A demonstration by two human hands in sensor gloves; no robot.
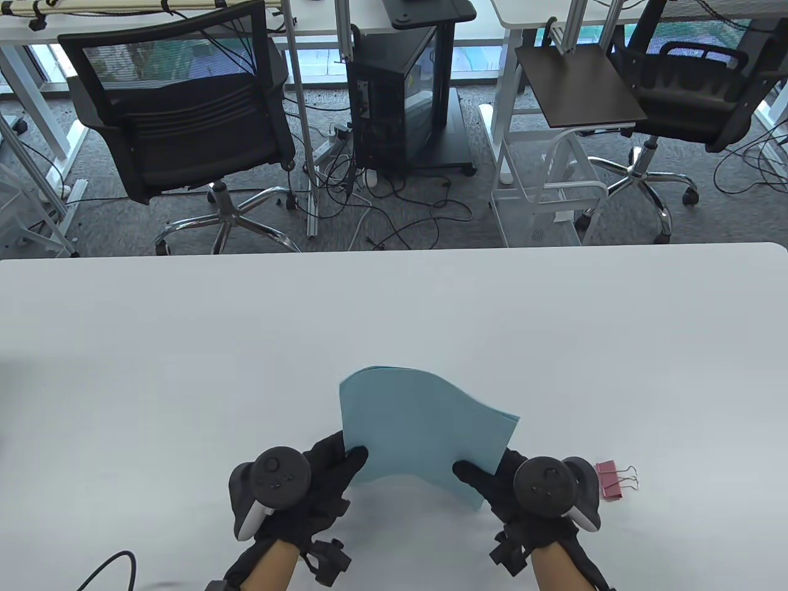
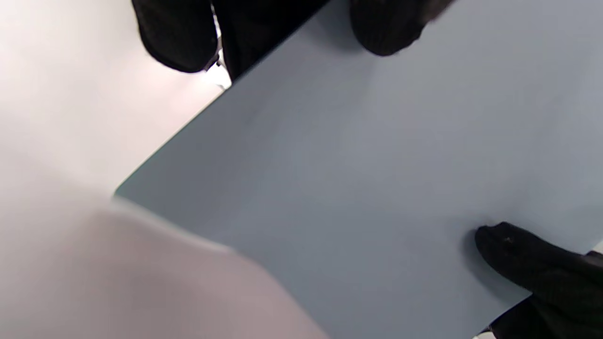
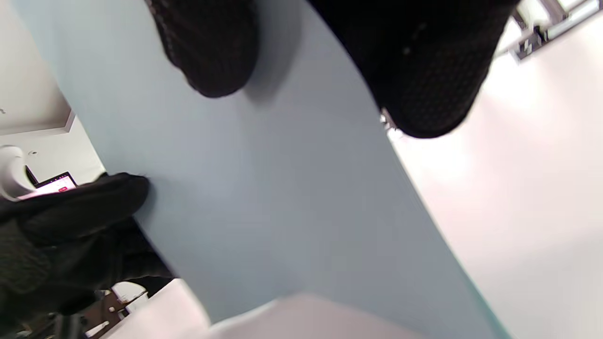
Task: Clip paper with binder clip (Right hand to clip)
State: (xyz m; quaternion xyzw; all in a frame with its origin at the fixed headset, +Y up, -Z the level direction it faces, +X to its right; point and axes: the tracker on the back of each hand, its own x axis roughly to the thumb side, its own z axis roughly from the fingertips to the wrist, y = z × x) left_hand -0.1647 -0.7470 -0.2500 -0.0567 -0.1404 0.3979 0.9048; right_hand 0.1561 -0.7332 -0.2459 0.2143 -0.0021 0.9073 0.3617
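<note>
Both hands pinch blue paper [image 1: 425,425] near edge, left hand [image 1: 308,474] + right hand [image 1: 517,486], clip [image 1: 609,479] on table just right; risk: sheets fan/slip when right lets go.

The paper [image 1: 425,425] is held above the near middle part of the bench [image 1: 184,345], between the two hands. The left hand [image 1: 308,477] holds its near left corner, with the thumb on top of the sheet, and the right hand [image 1: 523,486] holds its near right corner in the same way. The binder clip [image 1: 612,479] lies on the bench just to the right of the right hand, apart from the paper. Behind the bench, on the floor, stand two office chairs [image 1: 184,129], one at left and one at right, with a computer case [image 1: 400,98] between them.
</note>
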